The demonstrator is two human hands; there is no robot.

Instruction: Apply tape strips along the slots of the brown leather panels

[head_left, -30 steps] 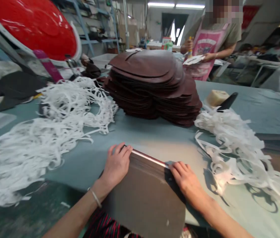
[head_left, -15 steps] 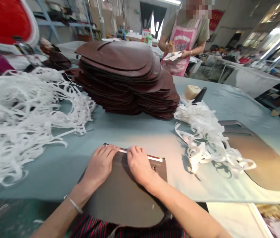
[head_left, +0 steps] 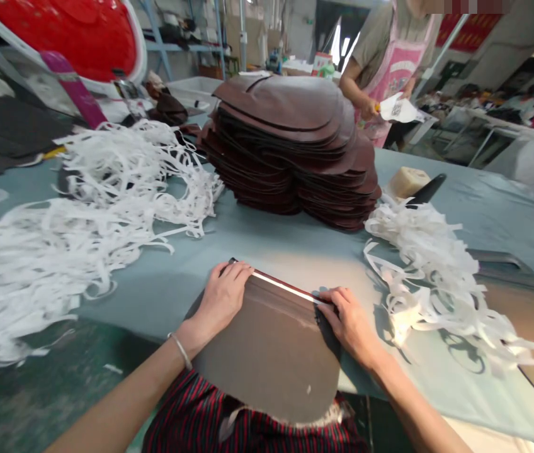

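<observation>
A grey-brown leather panel (head_left: 267,358) with a rounded near end lies over the table's front edge and reaches my lap. Along its far straight edge runs a narrow white tape strip (head_left: 286,286), with a thin dark red border beyond it. My left hand (head_left: 224,292) grips the far left corner, fingers bent together over the edge. At the far right corner, my right hand (head_left: 349,318) pinches the panel near the strip's end, thumb towards me. The undersides of both grips are hidden.
A tall stack of brown leather pieces (head_left: 290,151) stands behind the panel. White tape strips heap up at left (head_left: 97,220) and right (head_left: 432,270). A beige block (head_left: 409,182), a black-handled tool (head_left: 430,189) and a slotted panel (head_left: 507,283) lie right. A pink-aproned person (head_left: 399,69) stands beyond.
My right hand has slid from the middle of the far edge to its right corner, uncovering the white strip. My left hand stays at the left corner. The view has turned left.
</observation>
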